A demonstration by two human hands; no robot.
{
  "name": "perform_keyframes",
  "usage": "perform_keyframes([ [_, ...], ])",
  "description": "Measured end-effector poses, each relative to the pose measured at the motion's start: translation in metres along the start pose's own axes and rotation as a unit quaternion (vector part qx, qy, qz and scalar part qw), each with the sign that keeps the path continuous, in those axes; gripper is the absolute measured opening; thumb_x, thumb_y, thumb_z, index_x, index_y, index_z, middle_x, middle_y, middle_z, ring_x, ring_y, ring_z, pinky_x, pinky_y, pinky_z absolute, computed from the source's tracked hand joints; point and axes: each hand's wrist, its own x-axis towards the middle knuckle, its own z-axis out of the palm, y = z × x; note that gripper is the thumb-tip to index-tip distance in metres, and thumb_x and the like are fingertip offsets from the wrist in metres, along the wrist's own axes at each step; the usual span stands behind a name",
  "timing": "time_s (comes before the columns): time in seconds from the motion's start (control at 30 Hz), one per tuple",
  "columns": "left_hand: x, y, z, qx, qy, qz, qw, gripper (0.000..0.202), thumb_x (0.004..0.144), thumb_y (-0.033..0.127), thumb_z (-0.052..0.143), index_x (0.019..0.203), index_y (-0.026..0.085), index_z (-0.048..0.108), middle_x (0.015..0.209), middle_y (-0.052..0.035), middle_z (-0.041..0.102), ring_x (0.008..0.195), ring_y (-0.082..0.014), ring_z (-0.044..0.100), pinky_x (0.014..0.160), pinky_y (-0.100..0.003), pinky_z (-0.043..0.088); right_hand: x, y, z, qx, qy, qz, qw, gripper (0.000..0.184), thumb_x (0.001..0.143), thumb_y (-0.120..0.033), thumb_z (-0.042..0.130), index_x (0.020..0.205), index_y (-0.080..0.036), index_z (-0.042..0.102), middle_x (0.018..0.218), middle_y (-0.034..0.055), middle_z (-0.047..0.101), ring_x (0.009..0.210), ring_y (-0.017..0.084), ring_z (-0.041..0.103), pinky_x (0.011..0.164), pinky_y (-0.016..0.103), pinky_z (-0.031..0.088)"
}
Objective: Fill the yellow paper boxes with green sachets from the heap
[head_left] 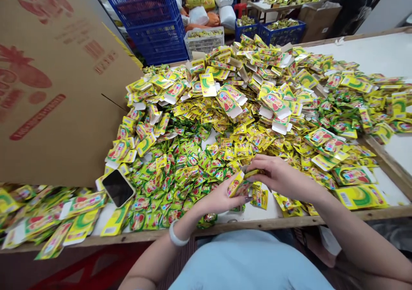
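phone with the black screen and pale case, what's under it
Flat yellow-and-green printed cardboard cartons show around the phone's edges; whatever lies directly beneath is covered and can't be seen.

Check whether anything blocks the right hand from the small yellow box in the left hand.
Nothing visible does: the right hand, pinching a yellow piece, is close beside the small yellow box held in the left hand. The loose packets lie around them, not between.

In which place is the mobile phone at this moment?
In the head view, the mobile phone lies dark face up among yellow boxes on the left side, between the large cardboard carton and the green packets, well left of the left hand.
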Motion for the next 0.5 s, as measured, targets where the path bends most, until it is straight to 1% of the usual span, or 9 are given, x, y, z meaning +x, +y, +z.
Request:
perform_keyframes([
  [0.03,0.000,-0.001,0.000,-0.009,-0.021,-0.013,1.000,0.044,0.076,0.045,0.078,0.100,0.017,0.054,0.080,-0.0003,0.059,0.067,-0.0126,0.056,0.065,-0.024,0.048,-0.001,0.001,0.003,0.005,0.009,-0.001,1.000,0.014,0.096,-0.021,0.056,0.101,-0.023,0.069,0.092,0.0038,0.068,0.083,0.017,0.066,0.075,0.029,0.052],
  [0.1,-0.002,-0.001,-0.001,-0.046,-0.081,-0.051,0.994,0.044,0.075,0.050,0.077,0.091,0.017,0.053,0.069,0.0018,0.055,0.057,-0.0116,0.054,0.056,-0.024,0.046,-0.005,0.007,0.014,0.027,0.050,0.001,0.998,0.011,0.095,-0.023,0.057,0.102,-0.022,0.066,0.091,0.0034,0.067,0.079,0.016,0.065,0.071,0.028,0.052],
  [0.17,-0.003,0.000,-0.002,-0.073,-0.133,-0.076,0.986,0.047,0.072,0.053,0.078,0.084,0.016,0.053,0.066,0.0013,0.054,0.054,-0.0119,0.054,0.054,-0.025,0.046,-0.013,0.015,0.028,0.044,0.089,0.002,0.995,0.008,0.095,-0.026,0.059,0.101,-0.022,0.062,0.089,0.0031,0.066,0.077,0.016,0.064,0.068,0.027,0.051],
  [0.2,-0.004,0.000,-0.002,-0.078,-0.150,-0.080,0.982,0.047,0.071,0.054,0.079,0.081,0.016,0.053,0.066,0.0007,0.055,0.054,-0.0116,0.054,0.054,-0.025,0.047,-0.017,0.019,0.035,0.048,0.099,0.001,0.994,0.007,0.095,-0.027,0.058,0.100,-0.022,0.060,0.089,0.0034,0.066,0.076,0.016,0.064,0.068,0.027,0.051],
  [0.27,-0.005,0.001,-0.002,-0.081,-0.171,-0.086,0.978,0.048,0.070,0.055,0.080,0.078,0.015,0.054,0.066,0.0006,0.055,0.053,-0.0106,0.053,0.054,-0.025,0.047,-0.022,0.024,0.043,0.056,0.099,-0.005,0.994,0.006,0.096,-0.027,0.058,0.097,-0.021,0.059,0.088,0.0040,0.065,0.076,0.016,0.063,0.069,0.027,0.051],
  [0.33,-0.005,0.001,0.000,-0.078,-0.178,-0.090,0.977,0.049,0.070,0.056,0.079,0.079,0.015,0.055,0.066,0.0011,0.054,0.052,-0.0099,0.051,0.055,-0.025,0.046,-0.023,0.024,0.043,0.074,0.085,0.003,0.994,0.008,0.095,-0.028,0.059,0.094,-0.021,0.060,0.084,0.0035,0.065,0.072,0.015,0.061,0.066,0.027,0.050],
  [0.4,-0.004,-0.001,0.002,-0.075,-0.169,-0.091,0.979,0.051,0.070,0.058,0.079,0.082,0.016,0.053,0.067,0.0016,0.054,0.053,-0.0103,0.051,0.055,-0.025,0.046,-0.022,0.020,0.036,0.101,0.060,0.022,0.993,0.010,0.094,-0.030,0.061,0.093,-0.020,0.063,0.082,0.0034,0.065,0.071,0.015,0.060,0.063,0.026,0.050],
  [0.47,-0.004,-0.005,0.005,-0.065,-0.139,-0.084,0.985,0.050,0.072,0.057,0.078,0.086,0.017,0.051,0.069,0.0020,0.054,0.056,-0.0108,0.052,0.055,-0.024,0.045,-0.023,0.017,0.029,0.136,0.027,0.028,0.990,0.014,0.095,-0.032,0.059,0.097,-0.020,0.067,0.092,0.0061,0.067,0.079,0.016,0.063,0.067,0.027,0.053],
  [0.5,-0.004,-0.007,0.007,-0.063,-0.121,-0.078,0.988,0.050,0.072,0.056,0.078,0.087,0.017,0.050,0.070,0.0023,0.053,0.057,-0.0106,0.052,0.055,-0.024,0.044,-0.025,0.016,0.028,0.152,0.023,0.027,0.988,0.016,0.096,-0.033,0.057,0.100,-0.021,0.068,0.098,0.0073,0.067,0.083,0.017,0.064,0.069,0.028,0.054],
])
